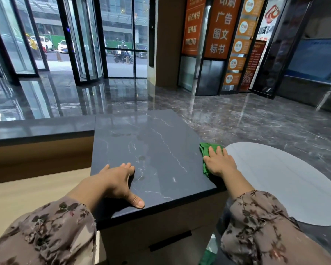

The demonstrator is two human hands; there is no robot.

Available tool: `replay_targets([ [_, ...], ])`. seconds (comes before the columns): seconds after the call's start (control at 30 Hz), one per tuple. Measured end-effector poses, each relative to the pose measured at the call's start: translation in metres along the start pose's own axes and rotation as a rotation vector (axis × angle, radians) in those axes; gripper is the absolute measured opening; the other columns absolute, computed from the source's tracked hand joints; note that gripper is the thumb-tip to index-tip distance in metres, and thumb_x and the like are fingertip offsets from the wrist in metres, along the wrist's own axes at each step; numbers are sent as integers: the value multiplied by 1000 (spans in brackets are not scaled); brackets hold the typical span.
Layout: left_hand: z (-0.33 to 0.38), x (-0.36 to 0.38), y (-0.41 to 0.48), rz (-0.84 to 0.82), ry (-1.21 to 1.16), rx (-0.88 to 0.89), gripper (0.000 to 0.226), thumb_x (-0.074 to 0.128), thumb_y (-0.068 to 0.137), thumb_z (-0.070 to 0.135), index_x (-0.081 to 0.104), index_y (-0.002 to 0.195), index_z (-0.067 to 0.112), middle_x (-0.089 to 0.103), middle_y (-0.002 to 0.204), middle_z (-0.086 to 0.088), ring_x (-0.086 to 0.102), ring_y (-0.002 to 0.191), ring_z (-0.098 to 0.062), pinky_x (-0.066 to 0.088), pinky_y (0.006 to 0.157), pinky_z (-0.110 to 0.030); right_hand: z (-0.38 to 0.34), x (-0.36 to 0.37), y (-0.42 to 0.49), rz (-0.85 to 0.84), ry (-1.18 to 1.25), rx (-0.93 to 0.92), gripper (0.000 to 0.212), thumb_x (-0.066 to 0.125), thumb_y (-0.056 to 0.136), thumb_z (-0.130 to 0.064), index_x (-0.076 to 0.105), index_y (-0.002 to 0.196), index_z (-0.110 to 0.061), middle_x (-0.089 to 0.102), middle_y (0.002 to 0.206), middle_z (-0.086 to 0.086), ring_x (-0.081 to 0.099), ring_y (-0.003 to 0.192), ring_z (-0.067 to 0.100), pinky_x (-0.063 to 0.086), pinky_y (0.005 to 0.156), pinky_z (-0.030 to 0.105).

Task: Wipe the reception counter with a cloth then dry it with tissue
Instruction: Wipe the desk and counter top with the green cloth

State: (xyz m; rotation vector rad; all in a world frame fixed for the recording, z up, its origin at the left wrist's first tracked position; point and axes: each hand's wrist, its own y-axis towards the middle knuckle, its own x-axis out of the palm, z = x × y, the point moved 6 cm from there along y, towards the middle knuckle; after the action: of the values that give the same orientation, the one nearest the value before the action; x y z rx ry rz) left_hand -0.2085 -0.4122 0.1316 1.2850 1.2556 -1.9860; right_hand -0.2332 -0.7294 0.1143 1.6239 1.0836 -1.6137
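Note:
The reception counter (151, 146) has a dark grey marble top with white veins and stands in the middle of the head view. A green cloth (205, 150) lies at the counter's right edge. My right hand (219, 161) presses flat on the cloth, fingers spread, and covers most of it. My left hand (120, 180) rests palm down on the counter's near left part, with fingers apart, the thumb by the front edge and nothing in it. No tissue is in view.
A lower dark ledge (40, 129) over a wooden panel joins the counter on the left. A pale oval patch (279, 180) lies on the glossy marble floor to the right. Glass doors and orange sign panels stand far behind.

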Motion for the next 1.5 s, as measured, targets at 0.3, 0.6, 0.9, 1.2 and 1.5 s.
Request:
replay_targets([
  [0.3, 2, -4, 4, -6, 29, -4, 122, 73, 58, 71, 16, 151, 17, 11, 160, 1, 8, 148, -18, -6, 118, -48, -147, 14, -3, -68, -21, -291, 58, 17, 103, -39, -5, 153, -20, -15, 160, 9, -13, 148, 28, -4, 120, 42],
  [0.6, 0, -8, 4, 0, 71, 2, 120, 70, 54, 77, 25, 148, 17, 24, 155, 1, 19, 145, -18, -7, 117, -51, -109, 3, 9, -118, -12, -351, 57, 18, 103, -40, -1, 154, -22, -9, 161, 5, -8, 149, 23, 3, 121, 39],
  [0.9, -28, -25, 5, 163, -228, 118, 105, 51, 60, 85, 34, 146, 27, 38, 150, 7, 31, 141, -14, -1, 119, -48, -46, 8, 36, -85, -19, -73, 60, 14, 101, -40, -4, 154, -18, -11, 161, 9, -10, 148, 28, 2, 121, 45],
  [1.2, -144, -58, 54, 324, -802, -121, 60, 63, 90, 39, 46, 137, 6, 54, 137, -9, 54, 121, -25, 42, 105, -37, -86, 4, 55, -126, 17, 97, 62, 20, 102, -43, -5, 154, -21, -17, 160, 9, -13, 147, 31, -1, 118, 46],
  [1.5, -166, -49, 86, 287, -902, -99, 34, 57, 84, -6, 65, 113, 9, 69, 109, -3, 63, 104, -22, 48, 80, -26, -144, -1, 83, -154, 26, 74, 62, 19, 102, -45, -4, 154, -21, -18, 159, 9, -14, 147, 31, -3, 118, 46],
])
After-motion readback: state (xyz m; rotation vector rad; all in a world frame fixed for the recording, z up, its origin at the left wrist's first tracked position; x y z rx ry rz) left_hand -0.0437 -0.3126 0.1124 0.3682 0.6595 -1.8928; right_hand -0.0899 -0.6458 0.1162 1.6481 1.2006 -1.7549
